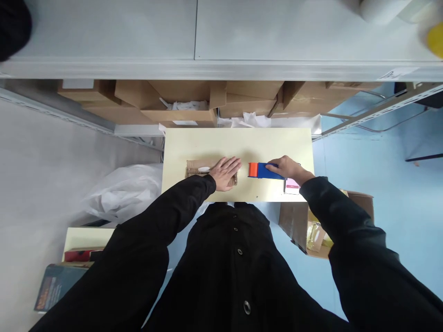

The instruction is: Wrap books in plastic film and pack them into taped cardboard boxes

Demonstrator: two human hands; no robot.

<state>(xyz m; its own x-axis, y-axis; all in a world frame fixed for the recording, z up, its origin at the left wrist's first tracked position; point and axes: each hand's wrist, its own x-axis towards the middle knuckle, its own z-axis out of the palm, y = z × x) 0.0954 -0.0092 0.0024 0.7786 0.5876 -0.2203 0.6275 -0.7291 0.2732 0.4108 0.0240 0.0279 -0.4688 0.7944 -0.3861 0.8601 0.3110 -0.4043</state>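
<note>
On the pale yellow table (194, 143), my left hand (226, 173) lies flat with its fingers stretched out over a small brown cardboard package (194, 165). The package's right part is mostly under the palm, and its surface looks shiny in places, like clear tape. To the right, my right hand (284, 167) grips the blue body of a tape dispenser (254, 169) with an orange end that points left toward the package. A gap of bare table separates the dispenser from my left hand. Close under my right wrist lies a phone with a pink screen (292, 186), partly covered.
Behind the table, a shelf holds open cardboard boxes (180, 113) and white paper (251, 121). An upper grey shelf (207, 37) juts above. A white plastic bag (124, 191) is at the left, and an open carton (294, 221) stands on the floor at the right.
</note>
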